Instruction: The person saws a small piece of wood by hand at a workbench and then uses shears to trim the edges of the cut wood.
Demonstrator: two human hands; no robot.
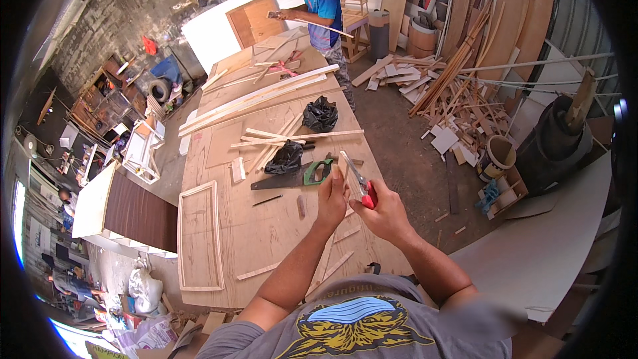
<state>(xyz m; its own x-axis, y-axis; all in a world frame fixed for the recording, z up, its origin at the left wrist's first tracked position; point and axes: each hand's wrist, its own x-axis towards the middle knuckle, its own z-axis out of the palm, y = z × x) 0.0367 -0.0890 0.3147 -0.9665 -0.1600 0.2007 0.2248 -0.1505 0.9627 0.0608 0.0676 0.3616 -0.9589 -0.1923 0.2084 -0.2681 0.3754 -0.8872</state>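
Observation:
My right hand (385,209) is closed round a hand tool with red handles (369,195) and a grey metal front (354,171), perhaps cutting shears. Beside it, my left hand (331,201) pinches a thin pale wood strip (350,189) that runs up along the tool. Both hands are raised over the right side of the wooden worktable (266,246). Just beyond them lies a handsaw with a green handle (318,172), its dark blade pointing left. A dark pencil (268,200) and a small brown wood piece (301,207) lie left of my left hand.
Black plastic bags (284,158), loose strips and long boards (266,98) lie across the table. A rectangular wood frame (216,239) is at its left edge. Another person (325,10) stands at the far end holding a strip. Offcuts (452,119) are heaped on the right floor.

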